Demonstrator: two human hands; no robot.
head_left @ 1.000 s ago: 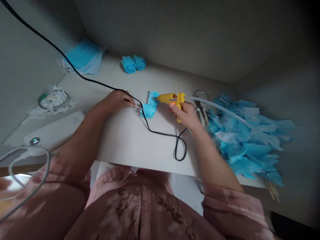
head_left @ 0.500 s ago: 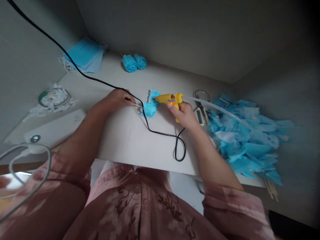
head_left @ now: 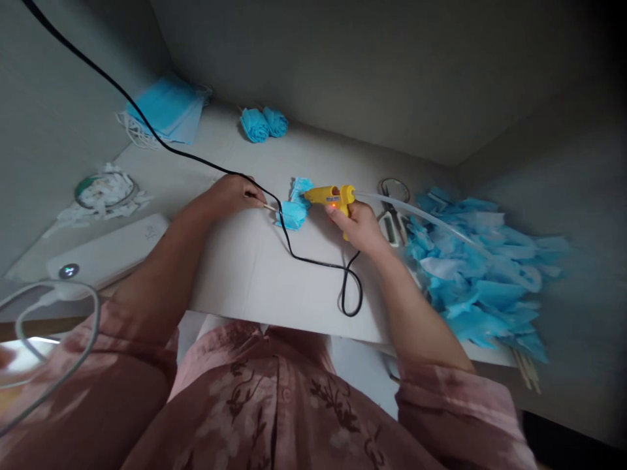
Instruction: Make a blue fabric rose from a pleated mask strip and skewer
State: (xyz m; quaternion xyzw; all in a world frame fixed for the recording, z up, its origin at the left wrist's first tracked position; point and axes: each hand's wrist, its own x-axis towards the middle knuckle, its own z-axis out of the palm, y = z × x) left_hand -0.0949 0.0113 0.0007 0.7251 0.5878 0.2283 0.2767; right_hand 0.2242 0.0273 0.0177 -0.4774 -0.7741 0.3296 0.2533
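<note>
My left hand (head_left: 241,192) is closed on a thin wooden stick (head_left: 270,207), whose far end meets a piece of blue mask fabric (head_left: 292,214) wrapped about it. Just beyond lies a pleated blue strip (head_left: 300,189), joined to or touching that piece; I cannot tell which. My right hand (head_left: 361,225) grips a yellow glue gun (head_left: 323,195) by its handle. A red light glows on the gun, and its nozzle points left onto the pleated strip. From its back runs a long, clear glue stick (head_left: 406,207).
A black cord (head_left: 186,155) crosses over the left hand and loops on the table (head_left: 255,281). Scissors (head_left: 390,219) and a heap of blue fabric pieces (head_left: 484,267) lie right. Two blue fabric roses (head_left: 264,124), masks (head_left: 169,108), a tape roll with white scraps (head_left: 106,189) and a white power bank (head_left: 110,251) surround the work.
Both hands stay nearly in place. The glue gun has tilted very slightly, with its nozzle still at the pleated strip, and the trailing glue stick has shifted a little.
</note>
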